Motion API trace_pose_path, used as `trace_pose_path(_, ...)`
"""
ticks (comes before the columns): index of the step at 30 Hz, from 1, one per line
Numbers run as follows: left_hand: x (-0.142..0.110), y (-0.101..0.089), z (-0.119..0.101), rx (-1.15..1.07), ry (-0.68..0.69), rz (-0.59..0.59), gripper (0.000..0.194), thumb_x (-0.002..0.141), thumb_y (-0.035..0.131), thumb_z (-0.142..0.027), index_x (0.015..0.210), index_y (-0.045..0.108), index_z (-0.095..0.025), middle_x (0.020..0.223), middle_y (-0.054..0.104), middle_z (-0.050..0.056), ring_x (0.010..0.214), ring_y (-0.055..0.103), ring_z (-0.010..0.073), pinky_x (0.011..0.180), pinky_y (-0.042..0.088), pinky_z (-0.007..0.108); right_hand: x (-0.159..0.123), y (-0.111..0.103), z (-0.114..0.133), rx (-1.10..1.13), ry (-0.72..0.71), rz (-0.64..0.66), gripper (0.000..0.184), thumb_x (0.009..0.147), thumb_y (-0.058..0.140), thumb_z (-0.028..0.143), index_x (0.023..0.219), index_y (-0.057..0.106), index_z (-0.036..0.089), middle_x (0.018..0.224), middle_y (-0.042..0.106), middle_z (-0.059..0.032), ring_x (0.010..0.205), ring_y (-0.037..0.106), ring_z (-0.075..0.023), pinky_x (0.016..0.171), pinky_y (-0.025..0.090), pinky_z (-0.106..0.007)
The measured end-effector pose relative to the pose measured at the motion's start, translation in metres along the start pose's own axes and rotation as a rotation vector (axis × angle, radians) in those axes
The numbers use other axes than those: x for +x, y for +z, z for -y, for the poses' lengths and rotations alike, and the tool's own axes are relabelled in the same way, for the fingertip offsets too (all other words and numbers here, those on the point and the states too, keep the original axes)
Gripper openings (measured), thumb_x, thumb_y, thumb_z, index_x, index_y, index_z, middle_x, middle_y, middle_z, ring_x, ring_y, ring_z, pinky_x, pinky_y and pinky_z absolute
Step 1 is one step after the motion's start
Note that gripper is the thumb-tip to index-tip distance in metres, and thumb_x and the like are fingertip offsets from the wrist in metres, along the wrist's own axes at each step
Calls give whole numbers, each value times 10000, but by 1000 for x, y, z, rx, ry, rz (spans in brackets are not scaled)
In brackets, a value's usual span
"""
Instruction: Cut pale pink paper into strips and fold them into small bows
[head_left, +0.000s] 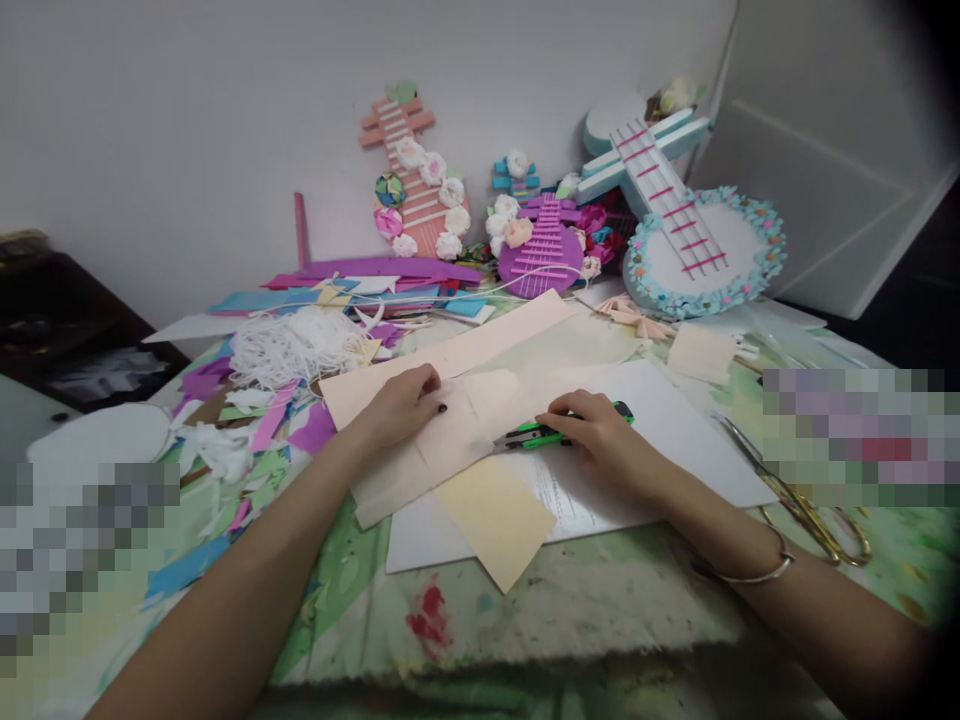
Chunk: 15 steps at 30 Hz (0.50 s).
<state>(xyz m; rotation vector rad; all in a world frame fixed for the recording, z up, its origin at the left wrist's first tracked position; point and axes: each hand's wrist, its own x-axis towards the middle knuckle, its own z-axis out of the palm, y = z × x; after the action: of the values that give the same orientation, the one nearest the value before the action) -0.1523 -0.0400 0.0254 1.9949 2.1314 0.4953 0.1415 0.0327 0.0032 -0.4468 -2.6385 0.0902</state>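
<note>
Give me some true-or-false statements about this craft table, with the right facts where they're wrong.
1. The right hand holds a utility knife. True.
2. The left hand holds the scissors. False: it rests on a peach sheet; the scissors lie off to the right.
3. The white string lies in a tangle. True.
4. The bracelet is on the left wrist. False: it is on the right wrist.
5. The purple model lute stands between a pink one and a larger light-blue one. True.

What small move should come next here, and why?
Likely a short draw of the slim green-and-black utility knife across the thin, flat pale-peach sheet: the right grip holds the knife, its tip lies at the sheet's edge, and the left grip rests on the sheet.
</note>
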Motion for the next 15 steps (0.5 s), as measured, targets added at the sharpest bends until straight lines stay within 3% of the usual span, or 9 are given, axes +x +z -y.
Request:
trace_pose_path(7,-5,1,-14,-113,-31,7,174,805,560,-287,951,527,-198,893,625,44,749,585,191,681,458,309,-1,1,-6,3,1,-29,479,762,397,-42,1112,646,169,1029,629,-133,932,540,-260,735,395,-388)
trace_pose_path(11,-4,8,-12,-34,133,-111,250,774,619,-299,986,547,-189,1083,584,90,1035,538,259,898,435,384,0,3,-7,4,10,-37,474,772,398,-33,1112,647,183,1029,632,-128,933,541,-259,732,392,-385)
trace_pose_path(15,-6,18,-9,-71,332,-14,499,829,577,-399,1260,455,-179,1414,408,132,1353,290,304,1096,269,469,3,4,-4,17,14,-40,470,758,410,-36,1105,653,169,1036,633,-132,933,545,-258,739,392,-388)
